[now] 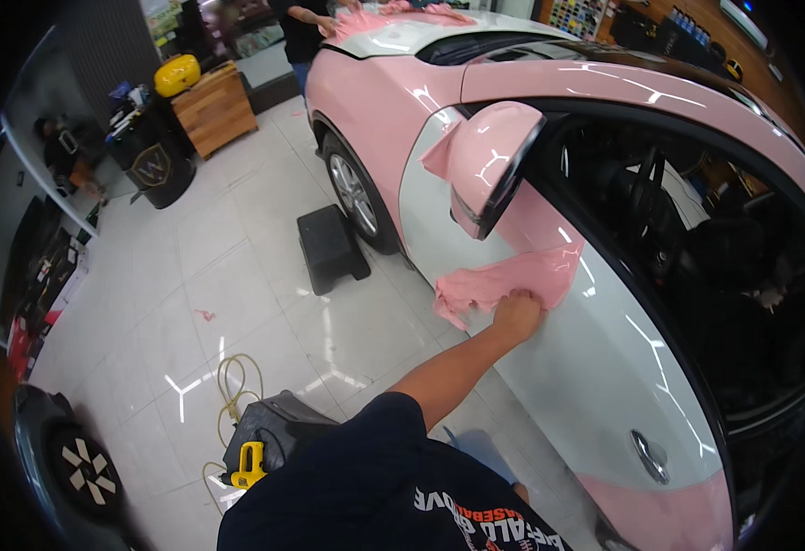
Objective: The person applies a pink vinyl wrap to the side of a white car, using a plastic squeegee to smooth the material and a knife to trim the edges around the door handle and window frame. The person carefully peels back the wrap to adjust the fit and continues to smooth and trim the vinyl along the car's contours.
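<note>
My left hand (518, 317) is closed on a crumpled edge of pink vinyl film (494, 280) at the car's front door. The loose film hangs in folds below the pink side mirror (494, 156), and its upper part lies against the door near the window. Around my hand the door panel (595, 358) shows pale white, with a pink strip at its lower rear end. A silver door handle (649, 456) sits farther back on the white area. My right hand does not show.
A black step stool (331, 246) stands by the front wheel (352, 188). Near my left side, a yellow power tool (249, 466) rests on a dark box (279, 427) beside a looped yellow hose (228, 386). Another person (300, 28) handles pink film at the hood. A dark car (63, 468) is lower left.
</note>
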The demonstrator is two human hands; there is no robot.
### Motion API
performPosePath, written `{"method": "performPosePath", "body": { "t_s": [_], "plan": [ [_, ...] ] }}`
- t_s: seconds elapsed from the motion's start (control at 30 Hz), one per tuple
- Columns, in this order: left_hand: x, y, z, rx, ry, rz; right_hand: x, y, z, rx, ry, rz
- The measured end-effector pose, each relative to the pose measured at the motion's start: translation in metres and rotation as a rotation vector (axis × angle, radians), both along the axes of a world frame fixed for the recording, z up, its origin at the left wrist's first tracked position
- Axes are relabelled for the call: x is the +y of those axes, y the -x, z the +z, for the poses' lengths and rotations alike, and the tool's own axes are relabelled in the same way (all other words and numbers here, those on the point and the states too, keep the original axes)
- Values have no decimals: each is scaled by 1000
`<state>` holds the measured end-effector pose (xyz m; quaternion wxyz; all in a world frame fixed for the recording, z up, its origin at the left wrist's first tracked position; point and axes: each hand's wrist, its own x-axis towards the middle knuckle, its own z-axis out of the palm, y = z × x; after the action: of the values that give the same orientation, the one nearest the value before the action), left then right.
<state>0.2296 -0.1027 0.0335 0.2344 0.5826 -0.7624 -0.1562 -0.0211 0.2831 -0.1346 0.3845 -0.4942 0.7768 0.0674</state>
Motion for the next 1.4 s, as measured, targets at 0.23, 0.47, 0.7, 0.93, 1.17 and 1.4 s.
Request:
{"method": "performPosePath", "body": {
  "t_s": [0.23, 0.47, 0.7, 0.93, 1.17, 1.4],
  "plan": [
    [-25, -73, -30, 274, -46, -315, -73, -39, 37, -34, -154, 459],
    [-45, -235, -36, 336, -177, -192, -191, -80, 136, 63, -281, 696],
    [-82, -299, 18, 471, -159, -186, -254, -171, 178, 34, 150, 279],
    [-88, -271, 122, 462, 736, -631, -242, -340, 166, -165, 397, -215],
    [-126, -248, 150, 296, 1167, -695, -159, -404, 163, -82, 357, -384],
    [-126, -230, 161, 400, 1210, -824, -132, -405, 142, -48, 366, -375]
  ]
}}
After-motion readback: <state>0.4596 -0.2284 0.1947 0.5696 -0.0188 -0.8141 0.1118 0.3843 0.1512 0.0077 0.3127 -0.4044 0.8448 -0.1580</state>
